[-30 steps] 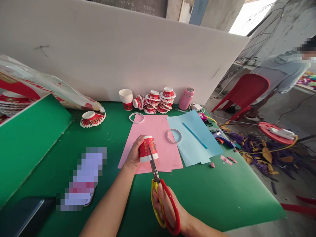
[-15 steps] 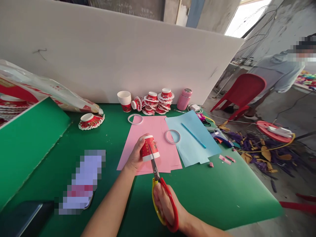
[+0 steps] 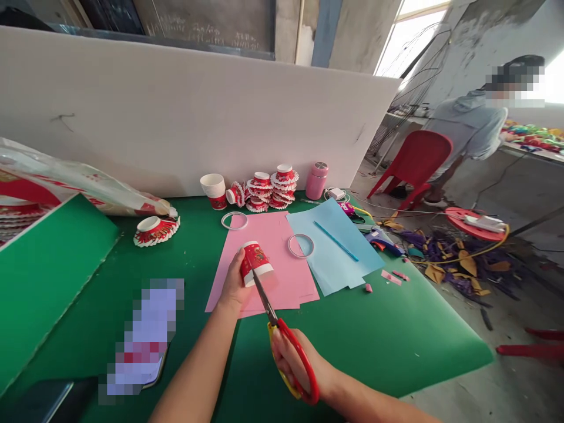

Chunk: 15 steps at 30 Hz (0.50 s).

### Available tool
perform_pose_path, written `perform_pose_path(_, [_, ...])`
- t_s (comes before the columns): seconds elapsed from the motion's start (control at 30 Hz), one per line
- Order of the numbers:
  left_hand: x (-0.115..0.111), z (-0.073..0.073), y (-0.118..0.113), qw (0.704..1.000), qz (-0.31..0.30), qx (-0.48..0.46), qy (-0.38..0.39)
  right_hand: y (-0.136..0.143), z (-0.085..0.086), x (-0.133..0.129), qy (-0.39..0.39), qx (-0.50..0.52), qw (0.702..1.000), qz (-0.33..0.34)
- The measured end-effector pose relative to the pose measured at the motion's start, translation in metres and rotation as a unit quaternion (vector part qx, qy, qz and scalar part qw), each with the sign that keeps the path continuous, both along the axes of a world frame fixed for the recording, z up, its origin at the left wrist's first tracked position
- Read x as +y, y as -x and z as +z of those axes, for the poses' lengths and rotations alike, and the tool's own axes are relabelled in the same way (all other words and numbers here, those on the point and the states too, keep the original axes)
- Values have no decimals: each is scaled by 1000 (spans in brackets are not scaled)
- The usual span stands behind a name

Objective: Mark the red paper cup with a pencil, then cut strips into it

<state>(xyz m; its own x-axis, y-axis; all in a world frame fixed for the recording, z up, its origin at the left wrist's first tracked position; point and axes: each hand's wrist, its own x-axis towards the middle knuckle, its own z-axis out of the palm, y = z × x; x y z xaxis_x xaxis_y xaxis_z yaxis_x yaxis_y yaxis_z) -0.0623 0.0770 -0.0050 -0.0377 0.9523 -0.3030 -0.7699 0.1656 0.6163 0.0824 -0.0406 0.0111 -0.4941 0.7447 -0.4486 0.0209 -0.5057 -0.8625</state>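
My left hand (image 3: 233, 279) is wrapped round the left side of a red paper cup (image 3: 256, 259) with white bands at both ends, tilted above the pink paper (image 3: 286, 282). In my right hand (image 3: 297, 361) are scissors (image 3: 264, 296) with one red and one yellow handle. Their blades reach the cup's lower edge and lie against its wall; I cannot tell how deep any cut runs. Two white rings, one at the paper's upper left (image 3: 235, 221) and one on its right (image 3: 301, 245), lie near the cup. Blue paper (image 3: 332, 270) bears a blue stick (image 3: 336, 241).
Fringed red cups (image 3: 284, 185), stacked plain cups (image 3: 214, 191) and a pink bottle (image 3: 317, 181) line the white board (image 3: 176, 123). A phone (image 3: 147, 335) lies left. At right are a glue gun (image 3: 383, 242) and cables. A person sits beyond, on a red chair (image 3: 418, 164).
The view has shifted slightly, showing more beyond the board. The scissors have gone from nearly upright to a more slanted angle, their handles looking more closed. The cup is tilted a little more.
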Motion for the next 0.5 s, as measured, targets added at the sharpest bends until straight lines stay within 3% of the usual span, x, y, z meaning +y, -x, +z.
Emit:
perform_pose_path(0.13, [3,6,2,999,12,-23,40,-21,1,-9,-57,0,998,25])
perform_pose_path(0.27, [3,4,3,1000,1,-8,29,-43,0,-9,-131,-46,990,-2])
perform_pose_path(0.5, [-3,-5,0,999,-20,26,-13,-56,-6,46,-325,-166,926,-94])
